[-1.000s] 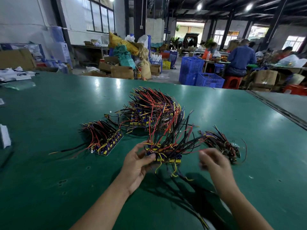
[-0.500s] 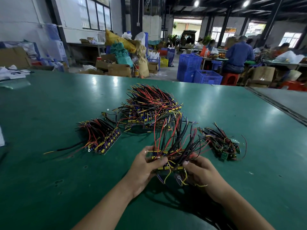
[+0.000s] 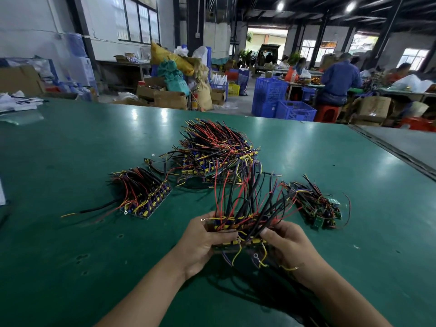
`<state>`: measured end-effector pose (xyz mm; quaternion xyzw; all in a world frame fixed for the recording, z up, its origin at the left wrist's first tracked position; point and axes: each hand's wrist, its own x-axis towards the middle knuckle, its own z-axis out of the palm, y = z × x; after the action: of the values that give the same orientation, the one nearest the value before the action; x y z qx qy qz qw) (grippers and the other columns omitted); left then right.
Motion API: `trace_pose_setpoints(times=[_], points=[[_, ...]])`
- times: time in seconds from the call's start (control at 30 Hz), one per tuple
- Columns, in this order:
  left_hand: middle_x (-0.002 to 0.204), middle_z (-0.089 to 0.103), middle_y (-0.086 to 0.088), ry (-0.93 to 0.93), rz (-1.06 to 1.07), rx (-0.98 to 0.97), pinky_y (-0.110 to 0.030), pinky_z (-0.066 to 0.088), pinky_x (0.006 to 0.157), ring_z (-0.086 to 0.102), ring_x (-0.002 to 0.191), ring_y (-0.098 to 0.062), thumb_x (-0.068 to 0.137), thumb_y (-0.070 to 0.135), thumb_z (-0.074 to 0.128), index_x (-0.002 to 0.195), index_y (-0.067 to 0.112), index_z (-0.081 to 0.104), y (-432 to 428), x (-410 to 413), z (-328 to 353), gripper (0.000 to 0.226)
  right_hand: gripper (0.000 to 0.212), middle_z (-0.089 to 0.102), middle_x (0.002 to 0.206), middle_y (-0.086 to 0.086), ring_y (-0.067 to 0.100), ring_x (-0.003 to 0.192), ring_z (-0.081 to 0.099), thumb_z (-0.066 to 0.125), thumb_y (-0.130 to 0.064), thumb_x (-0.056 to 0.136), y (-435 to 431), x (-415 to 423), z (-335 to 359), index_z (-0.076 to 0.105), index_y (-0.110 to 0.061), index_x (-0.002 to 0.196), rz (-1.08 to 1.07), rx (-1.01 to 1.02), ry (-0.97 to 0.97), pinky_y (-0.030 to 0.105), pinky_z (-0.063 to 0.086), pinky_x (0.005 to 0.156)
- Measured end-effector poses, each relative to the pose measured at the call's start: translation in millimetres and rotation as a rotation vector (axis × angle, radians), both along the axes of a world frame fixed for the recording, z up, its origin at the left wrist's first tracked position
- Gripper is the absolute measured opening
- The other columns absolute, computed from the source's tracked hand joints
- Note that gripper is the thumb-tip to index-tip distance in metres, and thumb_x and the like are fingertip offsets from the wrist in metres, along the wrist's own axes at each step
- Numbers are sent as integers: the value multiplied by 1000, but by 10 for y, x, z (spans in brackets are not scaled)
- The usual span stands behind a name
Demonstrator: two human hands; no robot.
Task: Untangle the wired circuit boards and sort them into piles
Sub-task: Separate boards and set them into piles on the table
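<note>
Above the green table, both my hands hold one bundle of wired circuit boards, its red, black and yellow wires fanning upward. My left hand grips the bundle's left side, thumb over the boards. My right hand grips its right side. A big tangled heap of wired boards lies behind the bundle. To the left lies a neat row of boards with dark wires. A smaller pile with green boards sits at the right.
White papers lie at the table's far left corner. A seam runs along the table's right side. Beyond the far edge stand blue crates, cardboard boxes and seated people at other benches.
My right hand came in from the right pile and took hold of the bundle's right side. The bundle now sits lower and closer to me between both hands.
</note>
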<state>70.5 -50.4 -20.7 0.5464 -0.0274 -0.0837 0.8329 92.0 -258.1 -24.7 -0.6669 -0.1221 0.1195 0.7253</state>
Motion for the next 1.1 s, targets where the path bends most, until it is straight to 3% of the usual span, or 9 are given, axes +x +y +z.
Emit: trace_pose_setpoints(times=[0.1,0.27,0.47,0.57,0.73,0.83,0.93,1.03,1.1], points=[[89,74,-18,19,7,-36,-28,58,59,74,77,-23,58,-7,72,83,8,78,31,25,-4,30,32,46,54,1,8,37,37,69,-27,75,10,-1,0,64,3,86,10,2,-6,17,30,37],[86,74,-18,40,22,-52,-25,57,56,73,74,-23,62,-14,65,91,-2,71,60,60,-30,32,48,49,63,14,16,42,47,68,-23,77,62,-2,-24,53,19,95,-4,68,33,20,34,41],[85,73,-20,54,17,-59,-27,58,60,73,76,-24,61,-16,65,98,-7,68,109,75,-38,38,34,59,77,26,29,56,62,67,-19,78,110,-41,-5,58,10,93,36,132,91,27,46,48],[83,73,-19,52,11,-52,-28,59,62,73,75,-24,60,-14,67,96,-8,67,114,60,-19,37,40,53,86,30,34,72,54,69,-20,76,132,-57,3,57,12,96,-4,131,116,32,37,56],[84,72,-18,35,-4,-46,-32,60,67,72,76,-26,62,-13,66,95,-11,66,119,31,0,34,56,47,87,32,29,67,47,70,-23,78,128,-82,24,50,23,104,12,150,136,31,28,52],[91,70,-21,27,-90,-101,-40,58,71,71,76,-30,65,-2,77,100,-11,66,94,-3,17,38,27,57,75,29,29,56,58,75,-18,78,185,-138,62,68,7,88,108,269,143,30,45,49],[85,73,-15,-28,-95,-191,-36,60,69,71,73,-24,43,17,96,89,-1,74,126,6,26,54,10,66,72,23,29,57,66,72,-16,74,237,-166,119,73,-6,73,142,393,151,33,56,55],[77,74,-7,-14,22,-226,-26,58,59,71,64,-18,60,6,79,87,6,74,212,18,108,28,11,70,78,24,32,68,71,65,-12,77,173,-106,145,74,-10,72,53,424,140,40,61,65],[76,73,-6,41,149,-172,-26,54,54,69,60,-19,67,0,65,96,8,62,273,65,125,30,16,71,82,20,30,76,73,60,-13,78,130,-86,153,75,-13,71,6,409,140,40,61,66]])
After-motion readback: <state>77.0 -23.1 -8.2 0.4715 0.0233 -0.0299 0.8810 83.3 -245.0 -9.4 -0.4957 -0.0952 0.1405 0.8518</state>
